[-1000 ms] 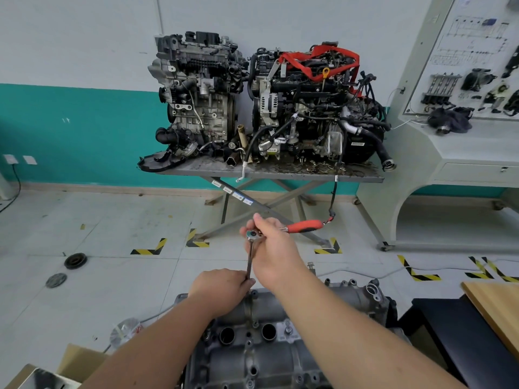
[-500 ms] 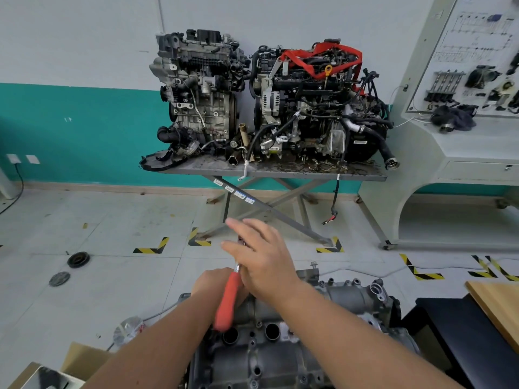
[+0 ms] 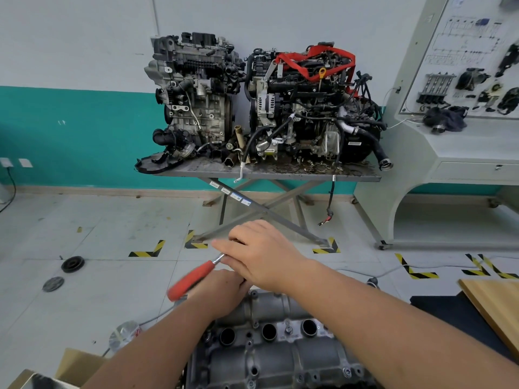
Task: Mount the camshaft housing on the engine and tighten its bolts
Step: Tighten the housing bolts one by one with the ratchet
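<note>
The grey aluminium camshaft housing (image 3: pixel 269 349) lies on the engine at the bottom centre, with three round holes along its top. A ratchet with a red handle (image 3: pixel 192 277) stands over the housing's far end, its handle pointing left and blurred. My right hand (image 3: pixel 261 254) covers the ratchet's head from above, fingers partly spread. My left hand (image 3: pixel 224 290) is closed low around the ratchet's extension, right at the housing's far edge. The socket and the bolt under it are hidden by both hands.
Two whole engines (image 3: pixel 252 102) stand on a scissor-leg metal table (image 3: pixel 258 172) against the far wall. A grey training console (image 3: pixel 463 130) is at the right. A wooden board (image 3: pixel 494 304) and dark bench lie at the right edge, a cardboard box (image 3: pixel 75 366) at bottom left. Discs (image 3: pixel 73 263) lie on the floor.
The red handle swung from pointing right, round toward me, and now points left. My right hand shifted from gripping the ratchet's head to lying over it. My left hand stayed on the extension.
</note>
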Demonstrator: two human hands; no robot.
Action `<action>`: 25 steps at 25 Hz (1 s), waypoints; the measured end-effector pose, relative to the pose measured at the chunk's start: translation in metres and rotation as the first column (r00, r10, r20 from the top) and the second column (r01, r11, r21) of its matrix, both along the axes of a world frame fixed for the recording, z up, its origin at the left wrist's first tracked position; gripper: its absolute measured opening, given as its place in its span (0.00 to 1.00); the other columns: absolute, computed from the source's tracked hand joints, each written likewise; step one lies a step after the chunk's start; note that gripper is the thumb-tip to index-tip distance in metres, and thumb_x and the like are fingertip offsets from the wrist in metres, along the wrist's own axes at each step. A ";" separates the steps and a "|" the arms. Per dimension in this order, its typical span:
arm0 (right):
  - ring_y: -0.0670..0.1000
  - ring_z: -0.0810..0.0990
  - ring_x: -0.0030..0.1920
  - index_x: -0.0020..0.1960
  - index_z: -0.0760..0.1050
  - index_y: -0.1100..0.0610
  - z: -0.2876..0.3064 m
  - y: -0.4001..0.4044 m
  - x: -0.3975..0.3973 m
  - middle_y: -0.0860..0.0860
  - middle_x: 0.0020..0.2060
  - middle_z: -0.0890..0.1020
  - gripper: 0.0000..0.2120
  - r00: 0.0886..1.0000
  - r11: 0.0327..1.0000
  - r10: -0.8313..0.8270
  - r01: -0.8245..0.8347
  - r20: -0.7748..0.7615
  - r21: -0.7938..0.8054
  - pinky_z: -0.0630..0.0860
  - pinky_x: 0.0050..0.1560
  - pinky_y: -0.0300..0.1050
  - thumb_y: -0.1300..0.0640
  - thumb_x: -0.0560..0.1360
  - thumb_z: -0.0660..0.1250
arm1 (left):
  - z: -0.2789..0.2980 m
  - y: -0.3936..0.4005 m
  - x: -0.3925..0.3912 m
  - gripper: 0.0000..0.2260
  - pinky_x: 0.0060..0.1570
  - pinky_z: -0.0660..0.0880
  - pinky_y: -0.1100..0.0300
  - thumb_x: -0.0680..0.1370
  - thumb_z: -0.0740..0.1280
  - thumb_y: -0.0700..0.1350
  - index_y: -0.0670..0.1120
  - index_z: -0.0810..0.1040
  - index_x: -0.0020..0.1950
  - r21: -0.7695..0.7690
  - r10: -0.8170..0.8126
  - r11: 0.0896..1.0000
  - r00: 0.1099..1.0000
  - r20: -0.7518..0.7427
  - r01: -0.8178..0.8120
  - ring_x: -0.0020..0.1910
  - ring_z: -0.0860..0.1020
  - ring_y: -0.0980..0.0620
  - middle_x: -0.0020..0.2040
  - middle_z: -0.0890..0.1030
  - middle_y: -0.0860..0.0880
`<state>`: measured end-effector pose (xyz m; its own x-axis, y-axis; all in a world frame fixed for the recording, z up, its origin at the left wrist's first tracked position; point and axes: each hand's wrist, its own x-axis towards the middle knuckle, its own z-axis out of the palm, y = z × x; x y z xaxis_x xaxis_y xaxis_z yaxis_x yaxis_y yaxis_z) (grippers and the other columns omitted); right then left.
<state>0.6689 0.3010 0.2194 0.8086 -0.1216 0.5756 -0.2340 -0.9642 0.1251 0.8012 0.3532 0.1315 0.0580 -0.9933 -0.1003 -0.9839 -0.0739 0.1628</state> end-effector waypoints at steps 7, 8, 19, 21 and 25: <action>0.58 0.83 0.41 0.45 0.73 0.55 0.026 0.012 0.031 0.56 0.38 0.82 0.13 0.908 0.445 -0.364 0.365 -0.207 0.818 0.75 0.38 0.48 0.50 0.82 0.56 | -0.016 -0.005 0.008 0.19 0.35 0.66 0.55 0.82 0.46 0.63 0.55 0.71 0.47 -0.016 0.012 1.000 0.993 0.114 -0.010 0.39 0.77 0.49 0.43 0.80 0.53; 0.56 0.84 0.41 0.45 0.73 0.55 0.027 0.012 0.031 0.57 0.37 0.84 0.11 0.917 0.286 -0.364 0.275 -0.161 0.918 0.75 0.38 0.46 0.52 0.81 0.57 | -0.018 -0.006 0.010 0.19 0.34 0.65 0.55 0.82 0.45 0.64 0.55 0.69 0.45 -0.020 0.019 1.000 0.994 0.103 -0.017 0.38 0.76 0.50 0.41 0.78 0.54; 0.49 0.77 0.37 0.37 0.72 0.51 -0.008 0.011 0.024 0.48 0.31 0.78 0.11 0.799 -0.327 -0.494 -0.537 0.344 0.778 0.68 0.40 0.41 0.58 0.76 0.69 | -0.021 -0.010 0.013 0.22 0.34 0.66 0.55 0.81 0.44 0.65 0.56 0.72 0.45 0.012 -0.016 1.000 0.993 0.119 0.015 0.36 0.72 0.51 0.41 0.79 0.54; 0.47 0.79 0.37 0.45 0.79 0.51 -0.010 0.014 0.024 0.47 0.34 0.81 0.03 0.797 -0.266 -0.483 -0.528 0.363 0.807 0.71 0.43 0.41 0.53 0.73 0.70 | -0.020 -0.011 0.011 0.24 0.35 0.67 0.54 0.81 0.43 0.65 0.55 0.74 0.48 0.025 -0.014 1.000 0.991 0.131 0.010 0.37 0.73 0.51 0.40 0.78 0.54; 0.45 0.80 0.38 0.54 0.83 0.47 -0.019 0.020 0.022 0.45 0.37 0.83 0.07 0.790 -0.154 -0.492 -0.492 0.365 0.857 0.73 0.49 0.43 0.52 0.78 0.69 | -0.012 -0.010 0.010 0.23 0.38 0.69 0.54 0.81 0.43 0.64 0.54 0.73 0.45 0.072 0.006 0.997 0.992 0.126 -0.015 0.37 0.74 0.51 0.40 0.77 0.55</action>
<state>0.6911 0.3208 0.2004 0.4888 -0.8722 -0.0184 0.2435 0.1566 -0.9572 0.8111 0.3434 0.1190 0.0854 -0.9829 -0.1630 -0.9953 -0.0918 0.0322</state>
